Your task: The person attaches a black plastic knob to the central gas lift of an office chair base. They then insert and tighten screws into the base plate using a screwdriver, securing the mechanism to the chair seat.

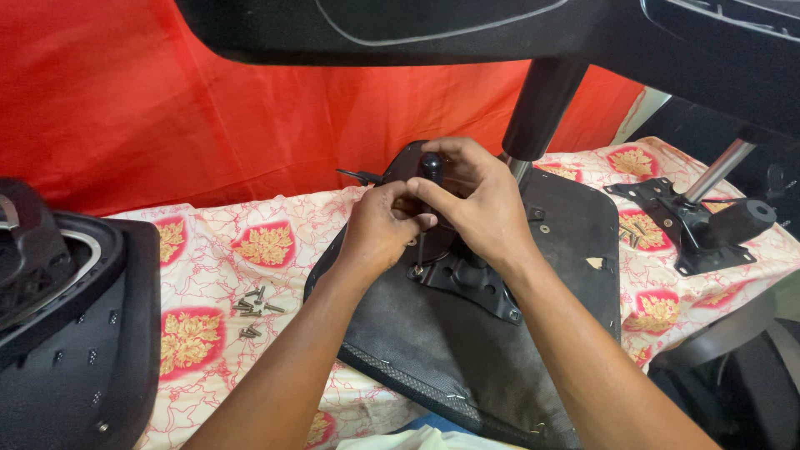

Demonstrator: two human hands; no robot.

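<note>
Both hands meet at the middle of the frame over an upturned black office-chair seat [467, 333]. The right hand [475, 200] curls its fingers round a short black lever knob [431, 167] that stands up from the seat's metal tilt mechanism [467, 279], gripping it from above and the right. The left hand [379, 229] is bunched closed just below and left of that knob, its fingertips pinched together against the right hand's thumb; what it pinches is too small to make out.

The mechanism plate sits on the seat's underside, just beneath the hands. The seat lies tilted on a table covered with a white cloth [217, 267] printed with red and gold floral squares. A small heap of silver screws [252, 307] lies on the cloth at centre left, well apart from the hands.

At the right edge, a second black tilt mechanism [692, 221] with a chrome gas-lift cylinder [718, 169] rests on the cloth. A black cylinder cover [542, 104] rises behind the hands toward a dark chair part across the top of the frame. Another black plastic chair part [75, 333] fills the lower left. A red curtain [167, 108] hangs behind.
</note>
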